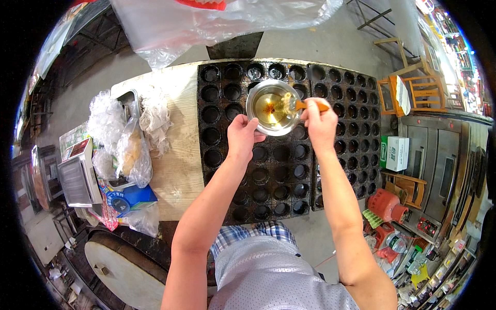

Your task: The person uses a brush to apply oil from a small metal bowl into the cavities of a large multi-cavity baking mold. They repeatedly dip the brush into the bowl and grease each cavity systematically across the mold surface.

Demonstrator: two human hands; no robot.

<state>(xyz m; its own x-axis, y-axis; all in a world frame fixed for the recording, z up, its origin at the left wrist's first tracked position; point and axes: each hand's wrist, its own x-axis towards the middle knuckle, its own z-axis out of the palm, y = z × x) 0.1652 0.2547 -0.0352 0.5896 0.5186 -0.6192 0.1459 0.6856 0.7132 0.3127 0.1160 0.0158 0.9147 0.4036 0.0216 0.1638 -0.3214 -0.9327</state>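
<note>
My left hand point(245, 135) grips the lower left rim of a round metal bowl point(254, 116), which holds clear yellowish liquid, likely oil, with dark bits at the middle. In my right hand point(321, 122) is a brush with an orange-brown handle point(322, 106); its pale bristles point(288, 102) are over the bowl's right side. Beneath the bowl lies a dark baking tray point(217, 126) with rows of round cups, some of them glossy inside. A second dark cupped tray point(344, 130) adjoins it on the right, partly under my right arm.
Left on the wooden table point(182, 116) lie a crumpled cloth point(154, 120), plastic bags point(105, 120), a metal tray point(133, 101) and a digital scale point(75, 178). A clear plastic sheet point(217, 23) hangs beyond the far edge. Right of the table are a wooden chair point(426, 92) and a red gas cylinder point(383, 205).
</note>
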